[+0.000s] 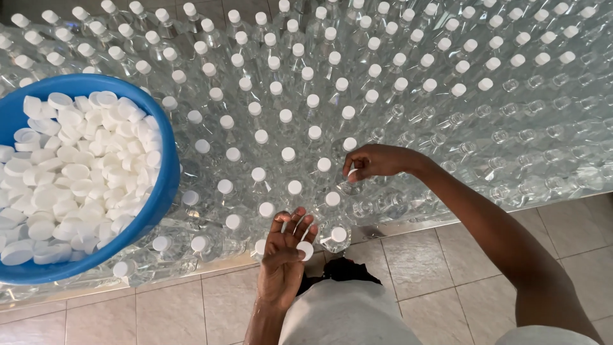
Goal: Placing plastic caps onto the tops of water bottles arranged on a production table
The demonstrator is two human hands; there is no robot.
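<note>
Caps: right hand (377, 161) pinches one onto an open bottle (350, 186); left hand (284, 259) pinches a spare (305, 250). Crooked seating could tip neighbours.

- Left hand (282, 263): raised palm-up at the near edge of the bottle field, one white cap (305, 250) pinched at the fingertips.
- Right hand (377, 161): reaches in from the right, fingers pressing a second white cap (352, 172) onto the mouth of a clear plastic bottle (350, 186).
- Bottles: densely packed, upright; left and centre capped, right portion uncapped.
- Blue basin (163, 185): at left, resting on the bottle tops, filled with loose white caps.
- Tiled floor (421, 268) below.
</note>
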